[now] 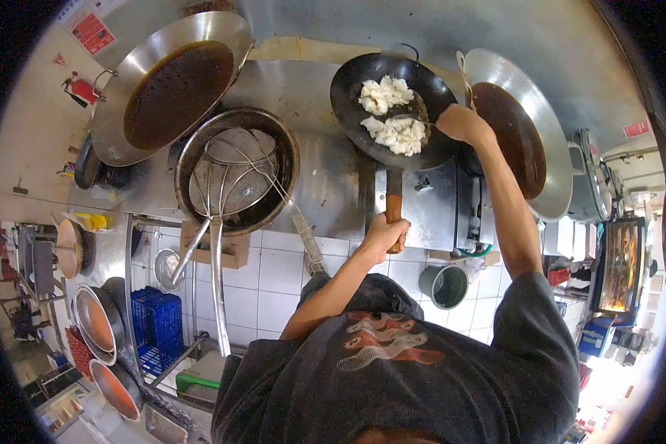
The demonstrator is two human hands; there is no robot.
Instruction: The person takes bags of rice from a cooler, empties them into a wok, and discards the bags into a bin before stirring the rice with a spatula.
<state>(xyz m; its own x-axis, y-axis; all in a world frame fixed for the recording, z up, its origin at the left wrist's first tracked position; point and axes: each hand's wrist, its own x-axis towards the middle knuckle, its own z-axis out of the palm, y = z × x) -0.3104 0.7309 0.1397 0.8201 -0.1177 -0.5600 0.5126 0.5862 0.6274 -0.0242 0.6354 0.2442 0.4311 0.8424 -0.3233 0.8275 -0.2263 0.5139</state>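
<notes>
My left hand is wrapped round the wooden handle of a black wok. Inside the wok lie two white, lumpy portions of food, one behind the other. From the right, my right hand reaches over the wok's rim, closed on a thin metal utensil whose end touches the nearer portion. What kind of utensil it is cannot be made out. Just right of that hand, a large metal pan holds brown liquid, with a ladle handle leaning at its rim.
Left of the wok, wire strainers rest in a dark pot, their handles jutting toward me. A wide pan of brown liquid stands at the back left. Blue crates and a grey bucket are lower down.
</notes>
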